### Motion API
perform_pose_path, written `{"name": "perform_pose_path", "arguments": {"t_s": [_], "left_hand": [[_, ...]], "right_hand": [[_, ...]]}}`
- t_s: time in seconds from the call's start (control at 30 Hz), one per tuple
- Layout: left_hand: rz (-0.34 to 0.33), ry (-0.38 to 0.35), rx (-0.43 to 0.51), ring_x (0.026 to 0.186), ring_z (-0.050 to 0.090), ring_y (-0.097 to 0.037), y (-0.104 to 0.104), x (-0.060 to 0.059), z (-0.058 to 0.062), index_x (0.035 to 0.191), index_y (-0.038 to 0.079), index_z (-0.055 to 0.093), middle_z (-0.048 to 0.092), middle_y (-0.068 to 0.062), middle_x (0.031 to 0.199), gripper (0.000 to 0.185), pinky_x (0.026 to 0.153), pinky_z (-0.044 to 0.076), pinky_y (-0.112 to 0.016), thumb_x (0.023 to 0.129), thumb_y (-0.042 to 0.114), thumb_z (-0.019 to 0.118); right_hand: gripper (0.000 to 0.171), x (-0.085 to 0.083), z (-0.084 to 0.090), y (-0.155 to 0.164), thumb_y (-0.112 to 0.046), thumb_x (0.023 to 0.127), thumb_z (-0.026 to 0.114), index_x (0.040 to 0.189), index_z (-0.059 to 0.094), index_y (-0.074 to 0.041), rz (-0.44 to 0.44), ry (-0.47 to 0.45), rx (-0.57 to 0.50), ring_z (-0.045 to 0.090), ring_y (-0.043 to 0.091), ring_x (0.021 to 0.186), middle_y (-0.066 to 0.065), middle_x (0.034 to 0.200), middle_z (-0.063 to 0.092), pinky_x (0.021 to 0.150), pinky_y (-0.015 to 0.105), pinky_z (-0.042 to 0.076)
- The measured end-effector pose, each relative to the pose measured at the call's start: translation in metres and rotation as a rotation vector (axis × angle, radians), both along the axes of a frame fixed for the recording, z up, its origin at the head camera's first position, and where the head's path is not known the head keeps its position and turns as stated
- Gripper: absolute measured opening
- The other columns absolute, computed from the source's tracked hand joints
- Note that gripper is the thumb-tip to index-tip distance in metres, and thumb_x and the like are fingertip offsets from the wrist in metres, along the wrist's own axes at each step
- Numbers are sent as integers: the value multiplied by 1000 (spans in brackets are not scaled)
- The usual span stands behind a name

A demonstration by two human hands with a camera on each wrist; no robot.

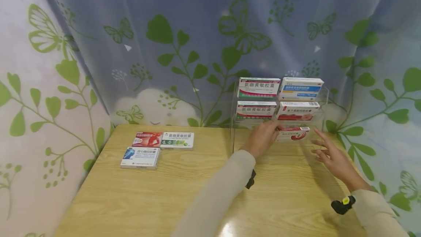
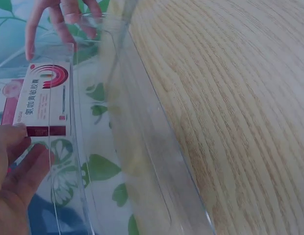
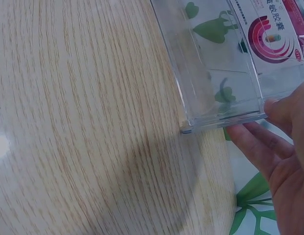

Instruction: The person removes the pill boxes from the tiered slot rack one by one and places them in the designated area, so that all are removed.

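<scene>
A clear tiered rack [image 1: 232, 127] stands at the back right of the table. In its lowest tier leans a white medicine box [image 1: 294, 134] with a red ring design. My left hand [image 1: 262, 139] holds this box by its left end; in the left wrist view, the fingertips [image 2: 18, 129] meet its corner. At the rack's right side is my right hand [image 1: 337, 160], fingers spread. The right wrist view shows its thumb [image 3: 273, 108] at the rack's side edge, with other fingers outside the panel.
Higher in the rack are two red-and-white boxes [image 1: 256, 110], a blue-and-white box [image 1: 300, 89] and a pink-banded box [image 1: 297, 112]. On the table's left lie a red box [image 1: 147, 139], a green-and-white box [image 1: 177, 140] and a blue-and-white box [image 1: 139, 157]. Patterned curtains [image 1: 197, 46] hang behind.
</scene>
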State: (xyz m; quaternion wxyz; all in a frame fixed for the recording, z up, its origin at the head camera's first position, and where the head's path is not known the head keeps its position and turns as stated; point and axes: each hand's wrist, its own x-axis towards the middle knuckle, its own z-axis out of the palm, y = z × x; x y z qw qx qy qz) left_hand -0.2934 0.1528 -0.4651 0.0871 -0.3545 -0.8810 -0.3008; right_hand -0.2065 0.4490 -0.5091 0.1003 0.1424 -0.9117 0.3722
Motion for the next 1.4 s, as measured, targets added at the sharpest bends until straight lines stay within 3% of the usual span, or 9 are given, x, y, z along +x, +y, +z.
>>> {"name": "perform_pose_path", "arguments": {"t_s": [0.23, 0.4, 0.57, 0.77, 0.87, 1.0, 1.13, 1.27, 1.4], "left_hand": [[-89, 58, 78, 81, 55, -3, -19, -3, 2, 131, 16, 72, 73, 4, 114, 21, 70, 44, -8, 113, 15, 60], [-169, 72, 165, 92, 60, -4, -46, -6, 17, 132, 13, 71, 73, 1, 121, 22, 79, 47, -7, 113, 12, 59], [-196, 34, 226, 112, 70, -9, -83, -9, 40, 137, 11, 71, 74, -2, 129, 27, 95, 53, -6, 112, 9, 60], [-210, 52, 282, 103, 69, -10, -141, -9, 53, 139, 14, 74, 73, -3, 124, 31, 88, 57, -12, 109, 9, 65], [-219, 12, 316, 103, 69, -12, -171, -6, 56, 136, 12, 76, 73, -5, 122, 30, 88, 60, -16, 109, 8, 66], [-194, -49, 345, 109, 71, -18, -212, -3, 54, 136, 9, 75, 74, -8, 127, 28, 91, 64, -22, 108, 7, 67], [-95, -79, 310, 111, 73, -19, -254, -2, 48, 138, 14, 75, 74, -4, 129, 29, 87, 67, -30, 110, 15, 68], [-3, -141, 291, 113, 73, -21, -295, -2, 31, 138, 17, 75, 73, -3, 132, 29, 89, 67, -38, 111, 19, 67], [49, -187, 263, 114, 73, -23, -331, 1, 11, 139, 17, 74, 73, -3, 137, 29, 94, 66, -46, 111, 19, 66]], "right_hand": [[91, 1, 1, -3, 17, 105, 55, 177, 13, -18, -7, -19, 28, 58, -20, 106, 46, 145, 54, 76, 19, 64], [89, 0, 0, -3, 16, 106, 54, 177, 12, -18, 6, -16, 16, 59, -19, 106, 48, 144, 53, 76, 18, 64], [91, 2, 1, -1, 18, 105, 54, 177, 12, -18, 8, -8, 21, 58, -20, 106, 49, 144, 53, 75, 15, 62], [91, 0, 1, -2, 19, 104, 53, 177, 12, -17, 13, 8, 29, 58, -20, 105, 50, 142, 53, 74, 15, 62], [92, 0, 1, -3, 20, 103, 54, 177, 13, -17, 20, 16, 23, 59, -20, 105, 50, 141, 54, 73, 15, 62], [92, -1, 0, -4, 21, 103, 54, 176, 13, -15, 22, 25, 24, 59, -19, 104, 50, 140, 54, 73, 14, 62], [92, -1, 0, -4, 23, 102, 54, 176, 13, -13, 9, 32, 28, 58, -20, 103, 51, 140, 54, 72, 13, 61], [92, -1, 0, -4, 23, 102, 54, 176, 12, -13, -2, 19, 34, 56, -21, 104, 52, 140, 53, 72, 15, 62], [91, 0, 1, -7, 21, 103, 54, 176, 12, -13, -8, 10, 51, 56, -21, 104, 51, 140, 53, 72, 16, 62]]}}
